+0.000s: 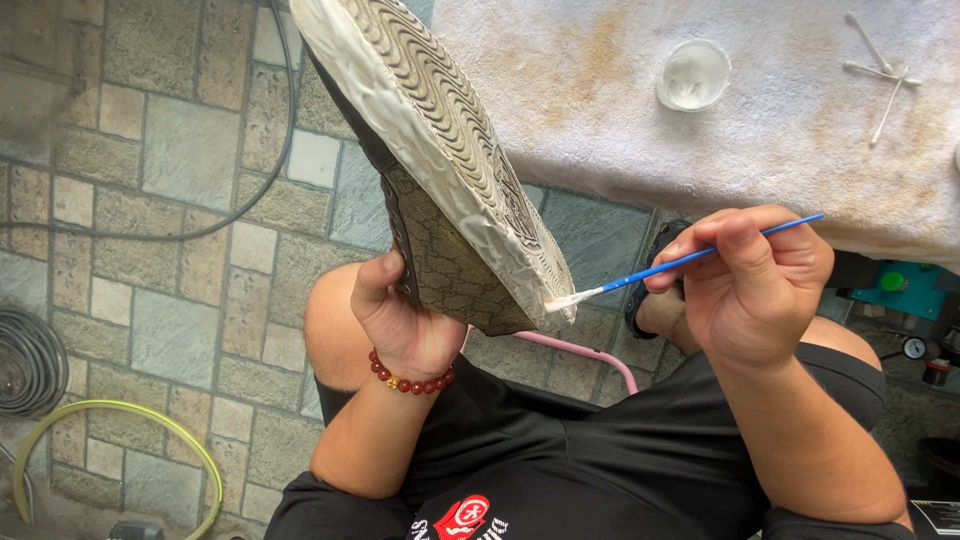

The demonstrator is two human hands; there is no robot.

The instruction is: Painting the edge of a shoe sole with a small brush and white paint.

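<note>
My left hand [400, 318], with a red bead bracelet at the wrist, grips a patterned brown shoe [440, 150] by its upper and holds it sole-up and tilted. The white sidewall and ridged tan sole face me. My right hand [745, 285] pinches a thin blue-handled brush [680, 263]. Its pale bristle tip touches the white edge of the sole at the heel end.
A stained white cloth covers a table [600, 90] at the top right, with a small clear cup [693, 74] and some cotton swabs [880, 72] on it. Black cable and coiled hoses [30, 360] lie on the stone-tile floor at left. A pink stool frame [590, 352] shows beneath my knees.
</note>
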